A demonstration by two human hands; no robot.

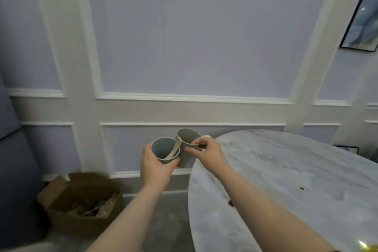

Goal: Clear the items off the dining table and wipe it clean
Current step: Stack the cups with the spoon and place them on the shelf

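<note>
Both bare forearms reach forward from the bottom of the view, the right one passing over the pale marble counter (286, 180). On that counter sit a brown spill (230, 203) near its left edge and a smaller brown spot (301, 188) further right. At the bottom right corner a bit of yellow, shiny wrapping (368, 248) shows; what it is cannot be told.

Beyond the counter's left edge, in the air before the panelled wall (184, 47), the left hand (155, 166) has its grip curled round a grey cup (164, 150), thumb on the near side. A pale, flat utensil (173, 150) leans inside this cup, its top against the rim. The right hand (206, 152) pinches a second grey cup (187, 145) by its rim, tilted toward the first, the two cups touching side by side.

Down on the floor at left stands an open cardboard box (67, 198) holding scraps and some cutlery-like pieces, too blurred to name. A framed picture (362, 16) hangs at the upper right.
</note>
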